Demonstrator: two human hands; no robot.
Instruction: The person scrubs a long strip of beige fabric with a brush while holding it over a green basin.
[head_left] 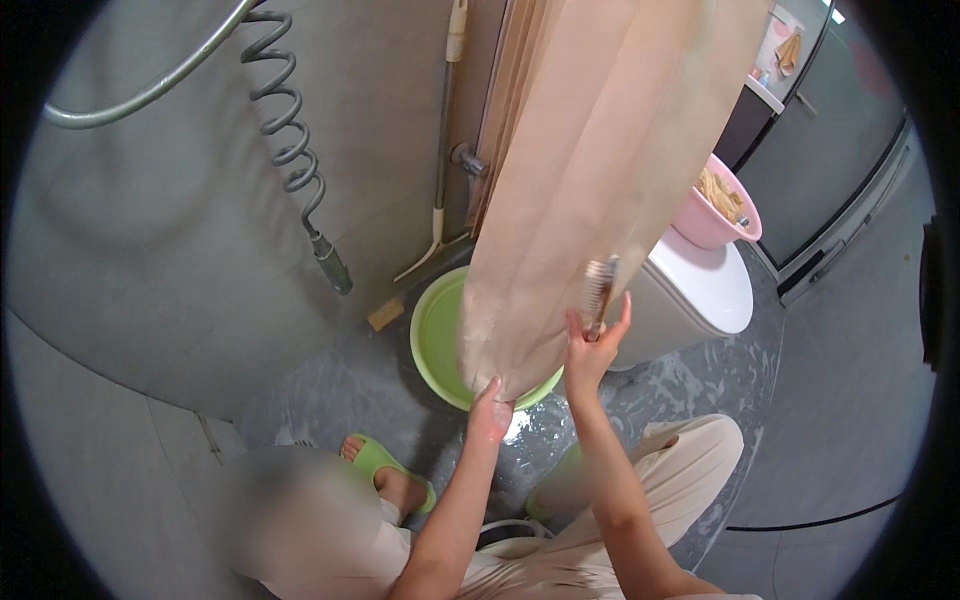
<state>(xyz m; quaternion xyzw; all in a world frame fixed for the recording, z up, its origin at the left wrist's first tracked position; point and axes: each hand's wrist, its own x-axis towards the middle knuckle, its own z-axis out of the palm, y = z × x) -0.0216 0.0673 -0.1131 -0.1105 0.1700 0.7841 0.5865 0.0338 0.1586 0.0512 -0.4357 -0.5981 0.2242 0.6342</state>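
A beige shower curtain (590,180) hangs down in front of me, its lower end over a green basin (432,335) on the wet floor. My left hand (492,412) grips the curtain's bottom edge, thumb on the near side. In my right hand (595,352) is a scrub brush (600,285), held upright by its handle with the bristles towards the left. The brush is at the curtain's right side; whether the bristles touch the cloth I cannot tell. Whitish suds or wet marks show on the curtain near my left hand.
To the right, a white toilet (705,285) carries a pink basin (722,215) with cloth in it. A coiled hose (290,150) hangs at the left. Behind the basin lean a long-handled squeegee (438,200) and, on the floor, a tan block (385,314). Suds streak the floor (700,390).
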